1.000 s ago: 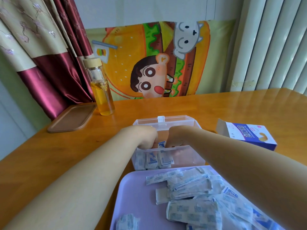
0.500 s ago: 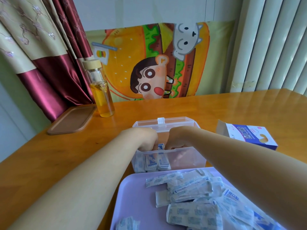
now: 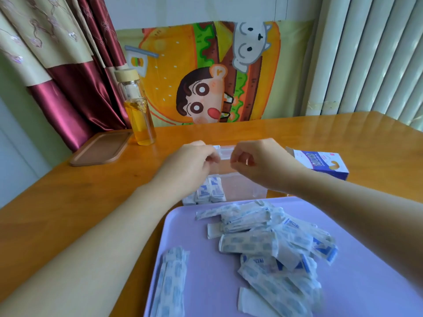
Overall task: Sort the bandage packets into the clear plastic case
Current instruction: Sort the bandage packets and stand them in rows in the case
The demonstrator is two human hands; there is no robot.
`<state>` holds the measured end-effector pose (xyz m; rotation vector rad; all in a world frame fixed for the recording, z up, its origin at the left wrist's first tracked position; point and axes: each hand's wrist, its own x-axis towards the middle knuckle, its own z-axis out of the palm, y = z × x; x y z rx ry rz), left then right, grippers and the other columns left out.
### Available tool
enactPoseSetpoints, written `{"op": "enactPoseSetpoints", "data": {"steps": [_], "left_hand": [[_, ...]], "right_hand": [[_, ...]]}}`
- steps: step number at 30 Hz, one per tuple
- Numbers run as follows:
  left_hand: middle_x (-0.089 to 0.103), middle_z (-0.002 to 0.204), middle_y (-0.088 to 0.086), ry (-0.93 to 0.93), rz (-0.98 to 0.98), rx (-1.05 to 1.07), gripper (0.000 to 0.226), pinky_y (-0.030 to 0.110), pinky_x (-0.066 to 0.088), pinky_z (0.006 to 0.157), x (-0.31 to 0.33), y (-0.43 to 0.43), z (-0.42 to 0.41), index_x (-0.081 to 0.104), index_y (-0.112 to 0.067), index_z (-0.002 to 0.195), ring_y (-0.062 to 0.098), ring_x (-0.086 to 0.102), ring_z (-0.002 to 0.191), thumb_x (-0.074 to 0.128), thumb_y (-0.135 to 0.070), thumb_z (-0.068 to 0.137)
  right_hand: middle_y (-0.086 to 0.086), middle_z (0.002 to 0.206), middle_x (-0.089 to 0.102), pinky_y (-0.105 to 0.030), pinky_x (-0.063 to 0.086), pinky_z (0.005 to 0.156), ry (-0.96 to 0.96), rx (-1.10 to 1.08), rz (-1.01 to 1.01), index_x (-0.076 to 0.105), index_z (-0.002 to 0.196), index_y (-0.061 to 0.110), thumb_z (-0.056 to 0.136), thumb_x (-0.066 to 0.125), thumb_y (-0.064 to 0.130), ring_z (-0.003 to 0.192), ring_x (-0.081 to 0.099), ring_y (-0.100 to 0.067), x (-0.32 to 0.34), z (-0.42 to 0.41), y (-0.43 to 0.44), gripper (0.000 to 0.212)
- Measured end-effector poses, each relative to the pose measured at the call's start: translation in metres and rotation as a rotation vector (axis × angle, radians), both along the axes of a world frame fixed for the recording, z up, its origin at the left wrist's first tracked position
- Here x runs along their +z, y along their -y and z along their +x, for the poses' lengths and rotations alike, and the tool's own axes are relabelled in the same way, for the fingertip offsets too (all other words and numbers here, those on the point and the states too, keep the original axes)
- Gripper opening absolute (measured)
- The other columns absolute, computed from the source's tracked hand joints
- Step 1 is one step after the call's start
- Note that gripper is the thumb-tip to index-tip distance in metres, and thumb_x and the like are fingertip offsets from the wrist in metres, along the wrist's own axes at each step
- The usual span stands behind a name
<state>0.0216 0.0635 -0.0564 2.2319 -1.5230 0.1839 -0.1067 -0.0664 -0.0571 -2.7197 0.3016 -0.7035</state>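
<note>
Blurring hides the fingertips of the left hand (image 3: 190,162) and right hand (image 3: 257,162), both curled at the lid (image 3: 225,153) of the clear plastic case (image 3: 245,188), so I cannot tell whether they pinch it. An orange wooden table (image 3: 68,202) stands by a curtain (image 3: 68,99) and blinds (image 3: 377,53). Bandage packets (image 3: 210,191) stand in the case's left end, under the left hand, and loose packets (image 3: 263,243) lie on the lilac tray (image 3: 366,271) nearer the camera.

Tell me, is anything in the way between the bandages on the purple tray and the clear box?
Only the hands. The left hand and right hand are over the clear box, at its lid. No object sits between the bandages on the tray and the box.
</note>
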Motion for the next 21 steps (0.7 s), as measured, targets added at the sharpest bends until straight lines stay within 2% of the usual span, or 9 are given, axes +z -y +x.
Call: {"op": "enactPoseSetpoints", "data": {"steps": [3,6,8,11,13,14,15,18,21], "left_hand": [[0.058,0.098,-0.012,-0.099,0.041,-0.091,0.026,0.019,0.044,0.073,-0.008,-0.032,-0.032,0.066,-0.024,0.103,0.005,0.054,0.086,0.048,-0.008,0.093],[0.06,0.097,-0.017,-0.184,0.198,-0.136,0.022,0.018,0.046,0.077,-0.023,-0.048,-0.057,0.066,-0.028,0.104,0.003,0.057,0.087,0.053,-0.016,0.092],[0.06,0.096,-0.021,-0.18,0.268,-0.161,0.022,0.019,0.047,0.081,-0.033,-0.053,-0.073,0.064,-0.034,0.106,0.0,0.058,0.09,0.054,-0.021,0.091],[0.055,0.098,-0.02,-0.097,0.321,-0.232,0.02,0.008,0.039,0.077,-0.047,-0.057,-0.095,0.063,-0.035,0.107,-0.002,0.051,0.088,0.056,-0.027,0.09],[0.05,0.106,-0.015,-0.167,0.339,-0.315,0.021,0.019,0.042,0.084,-0.057,-0.058,-0.109,0.064,-0.031,0.11,0.002,0.048,0.09,0.06,-0.029,0.09],[0.048,0.113,-0.014,-0.162,0.349,-0.333,0.024,0.025,0.043,0.087,-0.06,-0.058,-0.115,0.063,-0.031,0.113,0.003,0.047,0.095,0.06,-0.031,0.089],[0.046,0.119,-0.013,-0.121,0.363,-0.337,0.028,0.028,0.042,0.089,-0.063,-0.059,-0.119,0.061,-0.032,0.116,0.005,0.046,0.101,0.061,-0.033,0.088],[0.043,0.121,-0.013,-0.027,0.39,-0.296,0.035,0.024,0.037,0.089,-0.068,-0.059,-0.124,0.055,-0.034,0.123,0.008,0.041,0.108,0.06,-0.036,0.089],[0.049,0.111,-0.011,-0.097,0.389,-0.269,0.026,0.027,0.04,0.092,-0.064,-0.063,-0.122,0.059,-0.029,0.112,0.008,0.044,0.105,0.063,-0.033,0.087]], "right_hand": [[0.019,0.068,0.058,-0.01,0.04,0.057,-0.166,0.057,0.009,0.07,0.085,0.021,0.085,0.064,0.021,0.061,0.055,0.001,-0.007,-0.042,-0.014,0.006],[0.019,0.077,0.064,-0.006,0.042,0.058,-0.469,0.097,0.033,0.069,0.089,0.03,0.082,0.067,0.034,0.07,0.059,-0.001,-0.013,-0.075,-0.029,0.008],[0.023,0.076,0.06,-0.002,0.039,0.058,-0.571,0.075,-0.02,0.066,0.088,0.035,0.081,0.066,0.042,0.073,0.058,0.001,-0.015,-0.095,-0.042,0.01],[0.021,0.084,0.059,-0.003,0.04,0.063,-0.566,0.01,-0.134,0.064,0.094,0.037,0.082,0.065,0.044,0.08,0.055,-0.001,-0.023,-0.118,-0.055,0.014],[0.013,0.1,0.056,-0.019,0.046,0.076,-0.604,-0.011,-0.124,0.061,0.103,0.034,0.081,0.067,0.042,0.091,0.053,-0.01,-0.036,-0.124,-0.056,0.025],[0.009,0.104,0.052,-0.027,0.046,0.079,-0.614,-0.035,-0.112,0.058,0.106,0.033,0.08,0.068,0.043,0.093,0.05,-0.012,-0.042,-0.127,-0.054,0.03],[0.008,0.105,0.048,-0.028,0.044,0.077,-0.606,-0.059,-0.092,0.056,0.107,0.032,0.079,0.069,0.044,0.092,0.047,-0.013,-0.047,-0.129,-0.05,0.034],[0.012,0.091,0.043,-0.02,0.036,0.064,-0.533,-0.105,0.008,0.053,0.104,0.029,0.078,0.07,0.044,0.083,0.046,-0.01,-0.052,-0.132,-0.044,0.035],[0.018,0.076,0.046,-0.013,0.033,0.057,-0.453,-0.124,0.157,0.052,0.095,0.029,0.078,0.074,0.034,0.071,0.048,-0.006,-0.055,-0.132,-0.041,0.029]]}}
